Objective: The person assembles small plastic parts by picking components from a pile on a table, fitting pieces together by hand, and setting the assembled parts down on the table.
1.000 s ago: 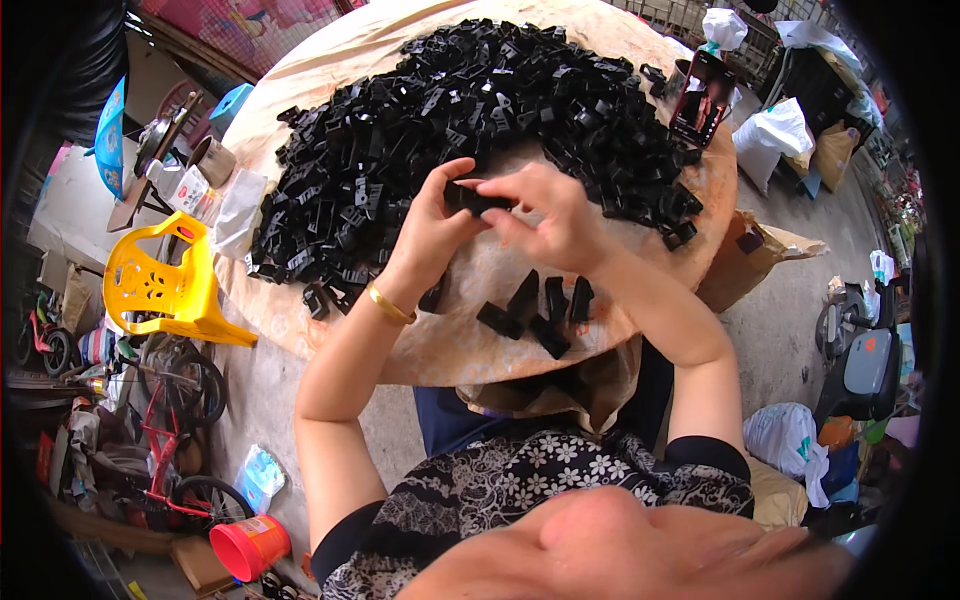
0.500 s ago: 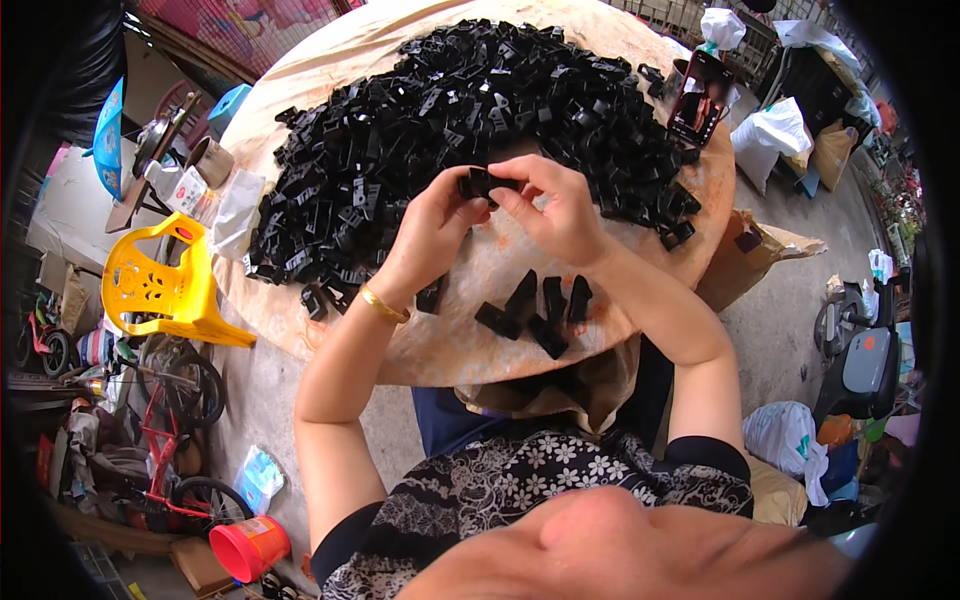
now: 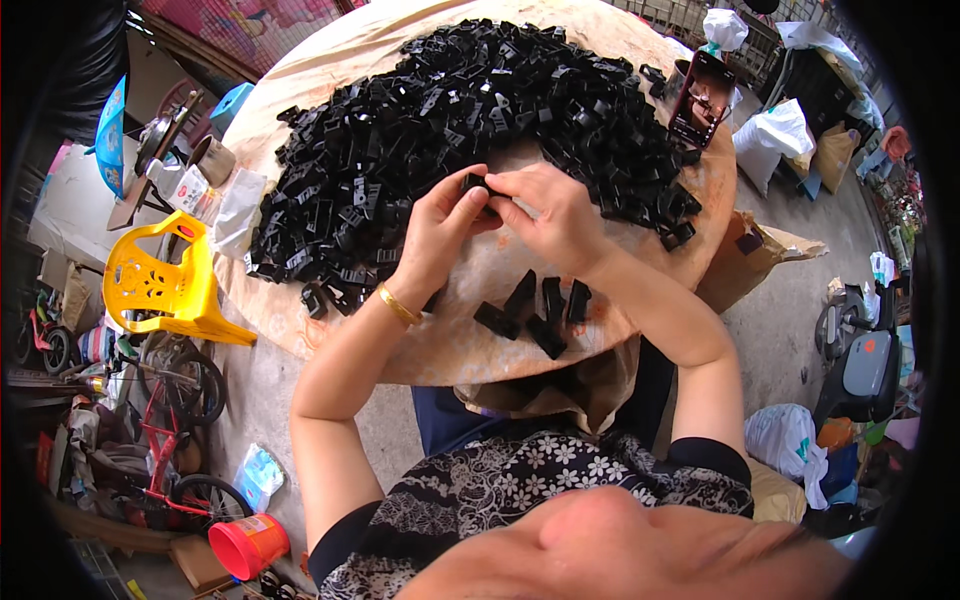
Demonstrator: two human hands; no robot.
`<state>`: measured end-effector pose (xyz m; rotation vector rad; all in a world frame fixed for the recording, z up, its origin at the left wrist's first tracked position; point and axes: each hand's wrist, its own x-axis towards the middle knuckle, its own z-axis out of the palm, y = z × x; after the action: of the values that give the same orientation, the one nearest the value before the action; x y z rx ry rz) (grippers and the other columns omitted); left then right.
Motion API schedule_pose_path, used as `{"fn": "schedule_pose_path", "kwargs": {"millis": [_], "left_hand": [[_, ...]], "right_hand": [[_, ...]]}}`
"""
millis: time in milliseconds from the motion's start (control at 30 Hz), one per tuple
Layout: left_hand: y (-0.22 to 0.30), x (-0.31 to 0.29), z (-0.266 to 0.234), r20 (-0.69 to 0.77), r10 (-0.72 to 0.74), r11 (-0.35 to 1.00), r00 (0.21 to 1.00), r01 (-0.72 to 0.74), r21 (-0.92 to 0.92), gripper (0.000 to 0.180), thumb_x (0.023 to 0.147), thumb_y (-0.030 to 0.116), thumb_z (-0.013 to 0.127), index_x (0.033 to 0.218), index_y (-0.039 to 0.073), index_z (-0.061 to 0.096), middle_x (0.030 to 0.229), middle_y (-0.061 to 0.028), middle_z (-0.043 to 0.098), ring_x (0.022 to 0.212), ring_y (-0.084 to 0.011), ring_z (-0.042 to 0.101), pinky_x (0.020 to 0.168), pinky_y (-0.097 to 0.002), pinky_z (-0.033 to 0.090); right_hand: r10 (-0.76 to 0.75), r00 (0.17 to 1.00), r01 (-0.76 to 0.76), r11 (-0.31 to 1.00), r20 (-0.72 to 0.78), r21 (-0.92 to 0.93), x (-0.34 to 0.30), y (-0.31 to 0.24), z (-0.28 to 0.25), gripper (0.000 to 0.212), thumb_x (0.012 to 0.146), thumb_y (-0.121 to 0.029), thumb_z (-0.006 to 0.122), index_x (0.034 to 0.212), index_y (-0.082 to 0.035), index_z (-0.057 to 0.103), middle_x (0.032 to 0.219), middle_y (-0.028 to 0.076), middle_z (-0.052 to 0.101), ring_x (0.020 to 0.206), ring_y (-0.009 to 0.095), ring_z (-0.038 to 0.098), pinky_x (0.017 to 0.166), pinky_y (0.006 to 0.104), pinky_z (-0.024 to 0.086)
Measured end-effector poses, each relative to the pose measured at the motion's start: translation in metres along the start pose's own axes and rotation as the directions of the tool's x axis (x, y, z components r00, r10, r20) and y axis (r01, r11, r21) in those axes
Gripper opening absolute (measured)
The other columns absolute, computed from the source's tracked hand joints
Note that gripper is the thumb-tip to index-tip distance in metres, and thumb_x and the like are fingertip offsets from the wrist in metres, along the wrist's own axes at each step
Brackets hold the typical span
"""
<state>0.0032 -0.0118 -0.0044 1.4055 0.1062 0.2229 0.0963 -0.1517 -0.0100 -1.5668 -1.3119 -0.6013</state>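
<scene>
Between my two hands is a small black plastic part [image 3: 474, 183], partly covered by the fingers. My left hand [image 3: 440, 222] pinches it from the left, thumb and fingers closed around it. From the other side my right hand [image 3: 548, 208] grips it with thumb and forefinger. Beyond the hands spreads a large heap of similar black plastic parts [image 3: 400, 130]. Several separate black parts [image 3: 545, 335] lie nearer me, below the right wrist. All of these rest on a round table with a pale orange cloth [image 3: 450, 350].
A phone [image 3: 703, 100] stands propped at the table's far right. An open brown bag [image 3: 610, 385] hangs at the near edge, and a cardboard box [image 3: 745, 262] is at the right. Left of the table are a yellow chair [image 3: 165, 280], a red bucket [image 3: 248, 545] and a small bike [image 3: 160, 440].
The black part has turned in my fingers and now shows a more end-on face. My left hand has shifted slightly right and down; the right hand has rolled a little over the part.
</scene>
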Motion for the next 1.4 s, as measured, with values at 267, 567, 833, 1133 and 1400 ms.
{"fn": "schedule_pose_path", "kwargs": {"millis": [267,567,833,1133,1400], "left_hand": [[-0.016,0.003,-0.006,-0.002,0.215,0.913,0.977,-0.2,0.355,0.034,0.091,0.009,0.053,0.121,-0.002,0.045,0.097,-0.0123,0.062,0.088,-0.0133,0.06,0.075,-0.0249,0.05],[-0.005,-0.013,0.014,0.366,0.165,0.578,0.916,-0.39,0.717,0.033,0.085,0.013,0.061,0.114,0.003,0.052,0.086,-0.0129,0.063,0.079,-0.0255,0.06,0.075,-0.0315,0.048],[0.0,-0.019,0.015,0.583,0.194,0.415,0.789,-0.604,0.68,0.042,0.08,0.032,0.067,0.109,0.003,0.058,0.096,-0.0123,0.058,0.091,-0.0304,0.05,0.083,-0.0393,0.043],[-0.005,-0.002,-0.006,0.316,0.448,0.213,0.836,-0.443,0.871,0.028,0.075,0.013,0.068,0.099,0.002,0.061,0.093,-0.0112,0.06,0.091,-0.0304,0.052,0.081,-0.037,0.045],[-0.011,0.007,-0.002,0.434,0.34,0.266,0.834,-0.528,0.807,0.036,0.073,0.015,0.068,0.108,0.008,0.061,0.107,-0.0112,0.058,0.098,-0.0307,0.05,0.085,-0.0374,0.045]], "right_hand": [[0.282,0.953,-0.299,0.938,0.113,0.175,-0.006,-0.008,0.012,0.054,0.072,-0.017,0.073,0.122,-0.009,0.052,0.086,0.008,0.065,0.08,0.025,0.062,0.066,0.0348,0.051],[0.389,0.909,-0.205,0.728,0.148,-0.654,0.005,0.065,-0.025,0.022,0.083,-0.027,0.059,0.093,-0.008,0.063,0.086,0.005,0.064,0.087,0.022,0.057,0.069,0.0358,0.047],[0.511,0.801,0.165,0.313,0.312,-0.935,0.01,0.067,0.005,0.028,0.078,-0.035,0.063,0.09,-0.01,0.066,0.089,0.004,0.062,0.1,0.02,0.048,0.079,0.0382,0.037],[0.414,0.774,-0.003,0.759,0.48,-0.651,0.002,0.022,-0.001,0.021,0.074,-0.028,0.068,0.087,-0.011,0.069,0.09,0.004,0.066,0.089,0.022,0.058,0.078,0.0363,0.045],[0.422,0.907,-0.408,0.882,0.01,-0.235,0.021,0.063,-0.029,0.011,0.076,-0.013,0.061,0.083,-0.008,0.067,0.076,0.012,0.065,0.07,0.027,0.063,0.064,0.0348,0.05]]}}
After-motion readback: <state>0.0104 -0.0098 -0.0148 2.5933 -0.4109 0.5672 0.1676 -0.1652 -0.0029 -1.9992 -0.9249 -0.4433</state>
